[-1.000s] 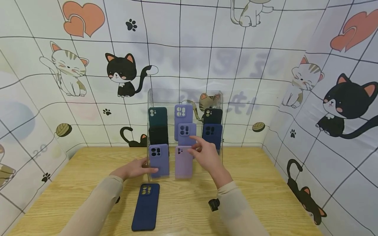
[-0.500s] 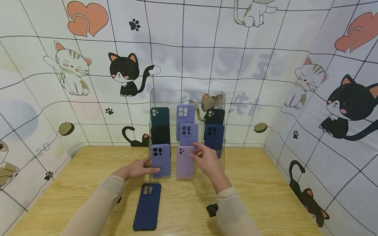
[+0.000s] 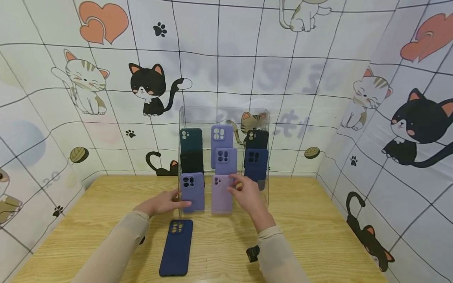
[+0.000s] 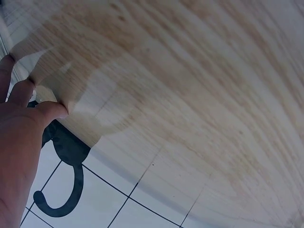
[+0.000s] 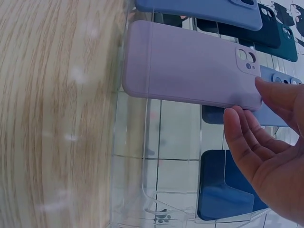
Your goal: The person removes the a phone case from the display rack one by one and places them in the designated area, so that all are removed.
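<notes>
A clear acrylic display stand [image 3: 223,113] holds phone cases in stepped rows. My left hand [image 3: 161,202] grips its left side near the bottom, thumb across the front of a purple phone case [image 3: 192,190]. In the left wrist view, fingertips [image 4: 59,110] show, but the stand is mostly out of view. My right hand [image 3: 247,194] pinches the upper right corner of a pink phone case [image 5: 190,64] standing in the front row, middle. A dark blue phone case [image 3: 176,247] lies flat on the table before the stand.
Behind are a dark green case [image 3: 191,139], a black case [image 3: 191,162], two more purple cases [image 3: 231,161], another black case [image 3: 257,138] and a navy case [image 3: 256,169]. The wooden table [image 3: 301,228] meets a cat-print backdrop [image 3: 198,59].
My right hand has come down slightly, from in front of the middle-row purple case to the pink case's upper right corner. The left hand stays on the stand.
</notes>
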Demonstrator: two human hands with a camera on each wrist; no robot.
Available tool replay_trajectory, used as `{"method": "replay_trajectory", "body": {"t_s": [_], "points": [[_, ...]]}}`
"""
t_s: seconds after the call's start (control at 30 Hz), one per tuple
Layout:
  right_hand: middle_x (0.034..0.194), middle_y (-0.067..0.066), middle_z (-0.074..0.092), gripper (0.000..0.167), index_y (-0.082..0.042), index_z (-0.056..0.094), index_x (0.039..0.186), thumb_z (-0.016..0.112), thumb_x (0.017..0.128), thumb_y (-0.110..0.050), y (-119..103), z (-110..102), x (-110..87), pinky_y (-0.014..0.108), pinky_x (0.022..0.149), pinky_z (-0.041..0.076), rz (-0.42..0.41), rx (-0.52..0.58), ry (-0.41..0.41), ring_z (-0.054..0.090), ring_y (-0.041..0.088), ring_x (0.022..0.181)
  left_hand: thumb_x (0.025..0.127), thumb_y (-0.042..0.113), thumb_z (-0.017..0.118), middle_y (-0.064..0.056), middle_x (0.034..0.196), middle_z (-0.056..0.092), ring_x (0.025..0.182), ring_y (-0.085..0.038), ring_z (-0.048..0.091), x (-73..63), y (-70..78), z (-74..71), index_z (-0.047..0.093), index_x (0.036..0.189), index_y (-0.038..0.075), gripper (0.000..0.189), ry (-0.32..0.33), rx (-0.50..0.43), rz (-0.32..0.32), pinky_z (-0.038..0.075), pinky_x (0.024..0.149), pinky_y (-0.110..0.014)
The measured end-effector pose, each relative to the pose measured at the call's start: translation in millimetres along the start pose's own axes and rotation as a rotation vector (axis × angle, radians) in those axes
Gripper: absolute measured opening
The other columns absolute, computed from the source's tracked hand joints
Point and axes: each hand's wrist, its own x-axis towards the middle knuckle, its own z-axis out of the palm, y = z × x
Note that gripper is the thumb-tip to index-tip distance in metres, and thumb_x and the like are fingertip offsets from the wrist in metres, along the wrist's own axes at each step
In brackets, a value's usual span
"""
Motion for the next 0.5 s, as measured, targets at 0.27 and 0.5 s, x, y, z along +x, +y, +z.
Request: {"method": "replay_trajectory", "body": {"t_s": [0.27,0.5], "points": [[0.119,0.011,0.069,0.048,-0.022,0.068,0.142,0.079,0.097,-0.011,5.2,4.7,3.7,0.033,0.072,0.057,-0.016,0.015,0.017,0.072,0.023,0.095,0.093,0.076,0.064,-0.022,0.16,0.053,0.146,-0.042,0.055,1.4,-2.4,2.1,0.023,0.171,0.009,0.11,0.002,-0.027,0.002,0.045,0.118,-0.062],[0.114,0.011,0.072,0.052,-0.026,0.062,0.146,0.076,0.099,-0.008,14.2,8.2,5.4,0.031,0.068,0.054,-0.02,0.018,0.007,0.068,0.018,0.085,0.094,0.074,0.064,-0.023,0.16,0.052,0.146,-0.044,0.054,0.0,0.5,0.6,0.025,0.17,0.008,0.108,0.008,-0.024,0.013,0.045,0.118,-0.062]]}}
